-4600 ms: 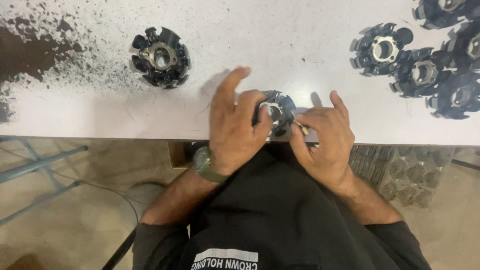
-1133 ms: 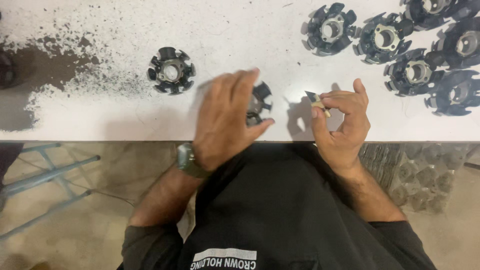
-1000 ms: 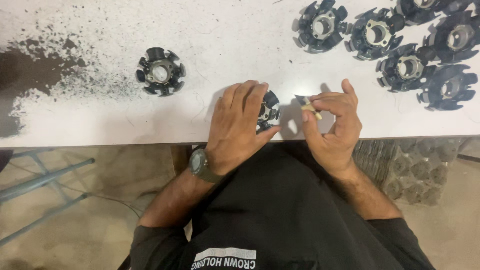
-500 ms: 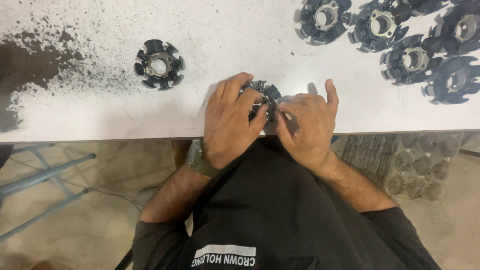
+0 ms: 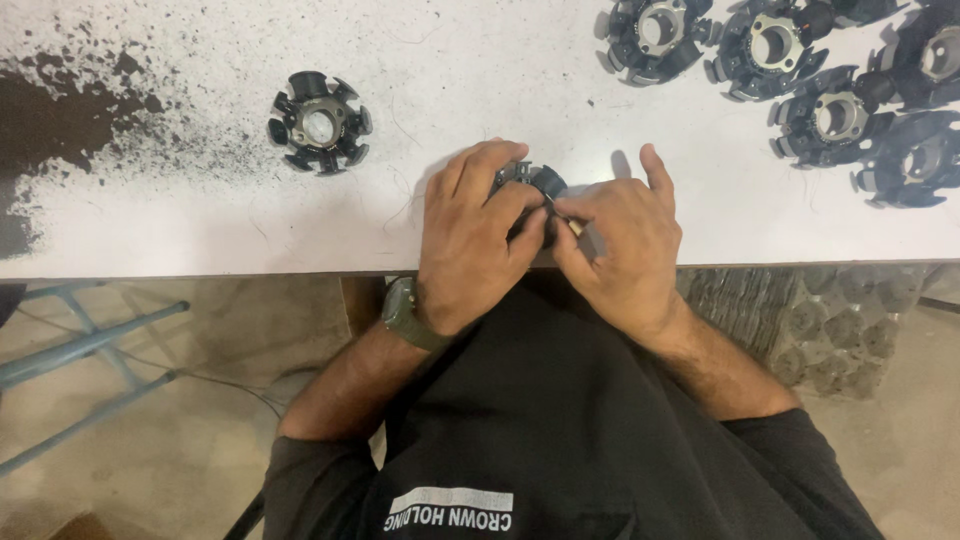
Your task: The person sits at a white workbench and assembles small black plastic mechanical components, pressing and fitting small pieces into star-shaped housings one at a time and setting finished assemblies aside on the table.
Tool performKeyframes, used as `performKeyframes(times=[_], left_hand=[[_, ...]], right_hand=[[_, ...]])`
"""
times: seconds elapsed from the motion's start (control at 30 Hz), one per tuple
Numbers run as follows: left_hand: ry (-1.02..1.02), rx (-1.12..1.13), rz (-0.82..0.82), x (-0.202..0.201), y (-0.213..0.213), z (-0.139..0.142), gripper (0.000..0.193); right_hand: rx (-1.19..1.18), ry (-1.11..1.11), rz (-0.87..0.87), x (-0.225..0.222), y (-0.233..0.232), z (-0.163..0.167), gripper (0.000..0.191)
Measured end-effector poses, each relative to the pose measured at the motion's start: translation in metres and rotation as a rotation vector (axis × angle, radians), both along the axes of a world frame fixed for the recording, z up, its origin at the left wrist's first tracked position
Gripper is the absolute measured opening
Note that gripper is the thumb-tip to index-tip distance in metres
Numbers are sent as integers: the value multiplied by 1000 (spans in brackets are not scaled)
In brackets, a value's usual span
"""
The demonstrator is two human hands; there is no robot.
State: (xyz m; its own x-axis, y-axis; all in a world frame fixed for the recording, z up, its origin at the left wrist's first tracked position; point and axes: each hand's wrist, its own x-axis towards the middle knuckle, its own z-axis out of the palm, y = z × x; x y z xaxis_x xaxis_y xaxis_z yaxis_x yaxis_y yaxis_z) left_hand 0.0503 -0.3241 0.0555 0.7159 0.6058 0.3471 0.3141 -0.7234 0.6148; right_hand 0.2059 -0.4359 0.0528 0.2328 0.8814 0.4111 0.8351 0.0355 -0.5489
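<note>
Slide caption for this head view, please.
Both hands, left hand and right hand, close over a black toothed core at the white table edge.

Black toothed part point(image 5: 535, 183): mostly covered by left hand point(image 5: 475, 240) and right hand point(image 5: 620, 250). Small item in right fingertips: indiscernible. Rightmost black parts point(image 5: 935, 60): cut by the frame edge.

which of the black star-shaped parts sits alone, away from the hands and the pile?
The black star-shaped part at upper left, beside the dark powder.
</note>
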Motion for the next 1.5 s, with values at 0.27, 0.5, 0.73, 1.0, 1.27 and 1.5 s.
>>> performKeyframes(times=[0.27,0.5,0.73,1.0,1.27,1.5], left_hand=[[-14,-10,67,7,-5,-16,13],[-36,-10,81,7,-7,-28,15],[-97,-17,84,1,-7,-23,20],[-18,-23,-11,-3,-4,-8,18],[-34,-39,82,5,-7,-14,13],[-1,-5,102,7,-9,-27,14]], right_hand=[[2,6,-1,1,-2,-3,20],[67,-33,21,0,-6,-11,26],[69,-48,19,-2,-3,-9,27],[14,2,48,3,-3,-1,22],[19,47,29,4,-5,-4,20],[58,57,28,4,-6,-10,22]])
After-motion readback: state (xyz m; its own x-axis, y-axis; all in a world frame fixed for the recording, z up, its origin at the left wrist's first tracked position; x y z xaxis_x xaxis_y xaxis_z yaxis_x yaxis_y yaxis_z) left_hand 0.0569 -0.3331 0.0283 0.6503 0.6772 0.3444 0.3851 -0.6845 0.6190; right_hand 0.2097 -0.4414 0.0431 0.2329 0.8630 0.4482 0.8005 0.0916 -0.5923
